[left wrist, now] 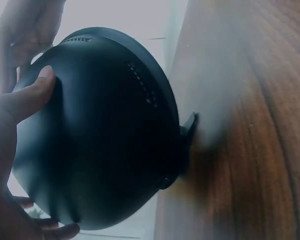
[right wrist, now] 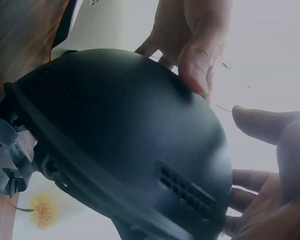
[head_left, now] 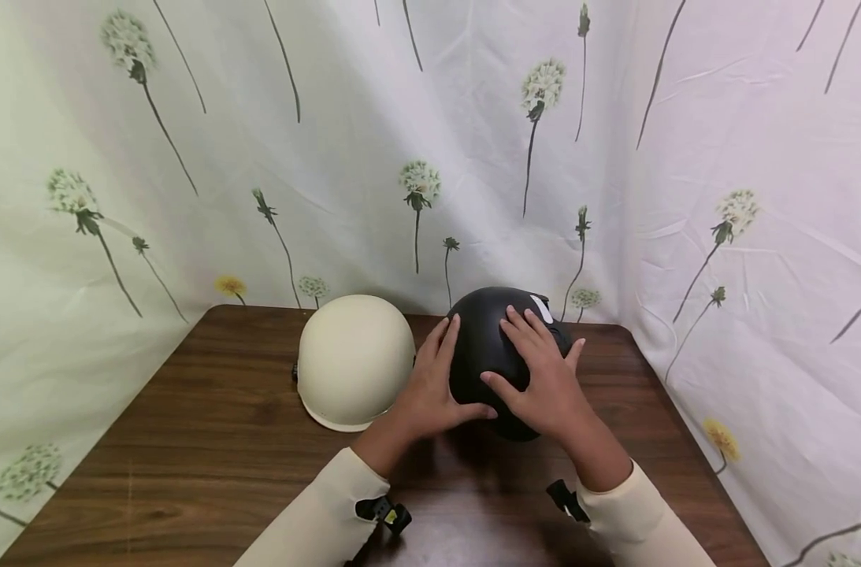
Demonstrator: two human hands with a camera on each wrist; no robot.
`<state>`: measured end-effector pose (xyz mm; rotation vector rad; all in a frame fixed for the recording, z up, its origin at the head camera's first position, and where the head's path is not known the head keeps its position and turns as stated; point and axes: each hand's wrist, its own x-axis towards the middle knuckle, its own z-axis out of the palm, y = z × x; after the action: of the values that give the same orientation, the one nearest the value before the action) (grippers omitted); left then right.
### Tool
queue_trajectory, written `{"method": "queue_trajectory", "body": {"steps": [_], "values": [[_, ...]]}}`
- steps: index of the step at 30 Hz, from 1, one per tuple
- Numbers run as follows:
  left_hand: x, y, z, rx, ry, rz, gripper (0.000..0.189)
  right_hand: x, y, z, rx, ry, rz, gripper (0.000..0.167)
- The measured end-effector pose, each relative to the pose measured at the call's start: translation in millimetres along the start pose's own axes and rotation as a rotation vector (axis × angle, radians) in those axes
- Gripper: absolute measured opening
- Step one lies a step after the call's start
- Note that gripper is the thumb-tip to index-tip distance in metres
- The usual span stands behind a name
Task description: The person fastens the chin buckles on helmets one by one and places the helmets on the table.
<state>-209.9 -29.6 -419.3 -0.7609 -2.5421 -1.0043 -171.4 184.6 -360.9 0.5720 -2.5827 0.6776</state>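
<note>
A black helmet (head_left: 483, 339) with a white patch near its far right side is at the back of the table, right of a cream helmet (head_left: 355, 358). My left hand (head_left: 430, 390) holds its left side, thumb on the near face (left wrist: 32, 95) and fingers round toward the back. On the upper right of the shell rests my right hand (head_left: 547, 386), fingers spread; its thumb stands off the surface in the right wrist view. The helmet is tilted, its rim raised on one side, with a grey strap (right wrist: 10, 155) hanging underneath near the tabletop.
The brown wooden table (head_left: 210, 441) meets a white curtain (head_left: 345, 157) with dandelion prints at the back and both sides. The cream helmet sits dome-up close beside my left hand. Small black cameras (head_left: 395, 516) are strapped to both sleeved wrists.
</note>
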Motion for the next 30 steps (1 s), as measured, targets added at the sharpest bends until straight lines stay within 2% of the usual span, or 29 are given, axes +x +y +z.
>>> {"method": "queue_trajectory", "body": {"steps": [5, 9, 13, 16, 18, 25, 30], "values": [[0.7, 1.2, -2.4, -0.001, 0.013, 0.005, 0.141, 0.9, 5, 2, 0.038, 0.027, 0.002, 0.081], [0.1, 0.3, -4.6, -0.03, 0.02, -0.019, 0.141, 1.5, 8, 1, 0.089, 0.058, 0.065, 0.093], [-0.6, -3.1, -6.3, -0.06, 0.01, -0.059, 0.141, 1.4, 13, 4, 0.166, -0.029, 0.168, 0.103], [-2.1, -7.8, -4.9, -0.08, 0.006, -0.077, 0.137, 1.2, 17, 8, 0.23, -0.081, 0.191, 0.099], [-2.9, -9.9, -3.4, -0.088, 0.006, -0.091, 0.135, 1.3, 18, 9, 0.263, -0.08, 0.174, 0.096], [0.8, -9.8, -4.0, -0.062, 0.093, -0.021, 0.126, 1.0, 16, 8, 0.327, -0.096, 0.15, 0.086], [2.7, -7.7, -8.8, -0.059, 0.144, -0.046, 0.119, -1.8, 13, 9, 0.418, -0.163, 0.164, 0.077]]}}
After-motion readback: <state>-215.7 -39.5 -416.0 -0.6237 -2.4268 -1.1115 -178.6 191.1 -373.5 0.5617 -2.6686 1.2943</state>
